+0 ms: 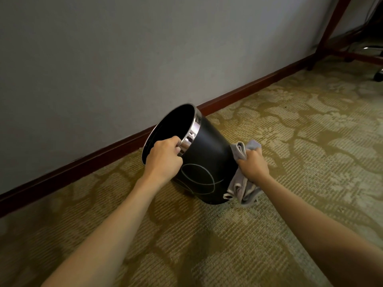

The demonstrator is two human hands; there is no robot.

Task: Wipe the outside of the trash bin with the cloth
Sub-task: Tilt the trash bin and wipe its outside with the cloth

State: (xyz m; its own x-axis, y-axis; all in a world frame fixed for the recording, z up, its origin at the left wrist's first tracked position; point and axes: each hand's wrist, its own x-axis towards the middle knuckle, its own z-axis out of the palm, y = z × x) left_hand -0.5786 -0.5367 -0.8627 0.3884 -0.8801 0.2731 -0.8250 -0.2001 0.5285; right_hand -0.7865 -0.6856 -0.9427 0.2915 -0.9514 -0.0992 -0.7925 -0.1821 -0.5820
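My left hand (163, 156) is clamped on the chrome rim of the trash bin (209, 160), tilting it on the carpet (290, 141) near the baseboard (116, 148); my right hand (253, 165) is closed on the cloth (242, 183), pressed to the bin's lower right side; wiping looks underway, with most of the outside left, I judge.

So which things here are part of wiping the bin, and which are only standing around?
Part of the job:
- black bin, tilted, left hand has a grip on its metal rim
- grey cloth, held by right hand against the bin's base

Only standing around:
- wooden desk leg
- chair base
- patterned carpet
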